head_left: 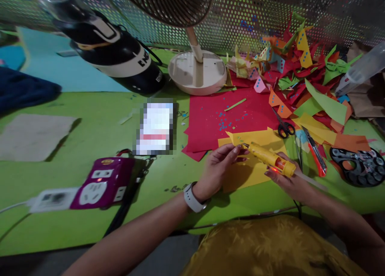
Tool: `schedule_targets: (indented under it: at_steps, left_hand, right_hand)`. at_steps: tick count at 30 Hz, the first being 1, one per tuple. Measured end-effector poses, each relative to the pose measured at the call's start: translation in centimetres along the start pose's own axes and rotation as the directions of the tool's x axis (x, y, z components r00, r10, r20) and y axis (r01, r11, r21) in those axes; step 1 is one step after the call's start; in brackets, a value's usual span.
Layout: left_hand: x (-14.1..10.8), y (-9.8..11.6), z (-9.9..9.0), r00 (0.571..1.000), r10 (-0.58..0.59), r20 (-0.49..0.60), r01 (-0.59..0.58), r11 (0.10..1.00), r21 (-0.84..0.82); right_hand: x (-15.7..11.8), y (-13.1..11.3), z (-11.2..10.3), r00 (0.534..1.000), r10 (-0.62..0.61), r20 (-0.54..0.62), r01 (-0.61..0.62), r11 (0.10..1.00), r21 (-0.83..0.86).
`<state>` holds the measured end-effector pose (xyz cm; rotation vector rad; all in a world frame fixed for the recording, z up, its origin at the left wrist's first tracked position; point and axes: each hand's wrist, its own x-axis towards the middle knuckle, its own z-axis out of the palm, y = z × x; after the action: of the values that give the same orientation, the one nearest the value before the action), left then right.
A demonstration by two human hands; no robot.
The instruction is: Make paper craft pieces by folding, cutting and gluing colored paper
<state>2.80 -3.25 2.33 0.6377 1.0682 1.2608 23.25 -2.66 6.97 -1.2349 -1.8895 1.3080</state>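
Observation:
My right hand (287,181) is closed round a yellow glue gun (266,157), with a red light on its side and a pale glue stick (311,181) out of its back. The gun's nozzle points left, at the fingertips of my left hand (219,165). That hand has thumb and index finger pinched together; whatever they hold is too small to make out. Under both hands lie yellow paper sheets (246,177), which overlap a red sheet (207,119) scattered with tiny blue bits.
Black scissors (285,129), a red cutter (315,153) and a black palette (357,167) lie right. Behind are colourful paper pieces (303,63) and a fan base (197,73). Leftward stand a black bottle (120,55), a phone (156,127) and a purple power adapter (104,181).

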Motion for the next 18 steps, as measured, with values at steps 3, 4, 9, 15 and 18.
schedule_targets:
  at_steps: [3, 4, 9, 15, 18]
  left_hand:
    - [0.0, 0.05, 0.03, 1.0, -0.003, -0.006, 0.003, 1.0, 0.024]
    - [0.01, 0.07, 0.03, 1.0, -0.002, -0.007, 0.002, 1.0, 0.026]
    - [0.02, -0.03, -0.03, 1.0, 0.006, 0.001, -0.006, 0.999, 0.036]
    - [0.02, -0.02, 0.06, 1.0, 0.029, -0.01, -0.028, 0.998, 0.049]
    - [-0.09, 0.22, 0.25, 0.999, 0.03, -0.032, -0.028, 0.997, 0.067]
  right_hand:
    - [0.04, -0.08, -0.04, 1.0, -0.01, 0.011, 0.011, 0.999, -0.035]
    - [0.05, -0.14, -0.06, 1.0, -0.012, 0.013, 0.012, 0.999, -0.042]
    - [0.0, -0.22, -0.05, 1.0, -0.001, 0.009, 0.001, 0.999, -0.033]
    - [-0.16, 0.24, 0.04, 1.0, 0.017, -0.006, -0.017, 0.999, -0.031]
    - [-0.21, 0.01, 0.01, 1.0, 0.011, -0.02, -0.012, 0.999, -0.053]
